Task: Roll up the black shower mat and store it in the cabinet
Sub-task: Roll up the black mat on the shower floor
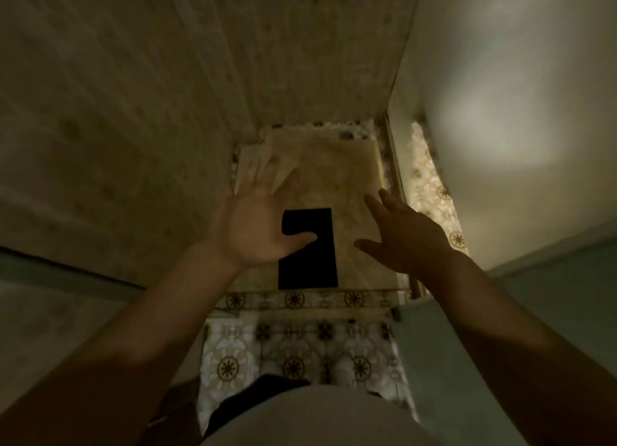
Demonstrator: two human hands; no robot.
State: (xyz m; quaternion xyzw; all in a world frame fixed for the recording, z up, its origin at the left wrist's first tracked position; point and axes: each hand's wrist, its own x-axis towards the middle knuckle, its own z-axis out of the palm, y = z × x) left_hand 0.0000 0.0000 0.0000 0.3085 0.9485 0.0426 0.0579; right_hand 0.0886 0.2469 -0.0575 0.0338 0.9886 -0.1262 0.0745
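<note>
Reaching down, the left hand [248, 232] and right hand [405, 237] hung with fingers spread, holding nothing; beyond them the black shower mat [312, 262] lay flat on the shower floor [334, 165], unrolled, no cabinet visible.

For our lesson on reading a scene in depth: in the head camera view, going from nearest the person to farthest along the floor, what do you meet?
Patterned floor tiles → tiled threshold strip → black shower mat, flat on the shower floor → bare beige shower floor → pebbled border at the far wall.
</note>
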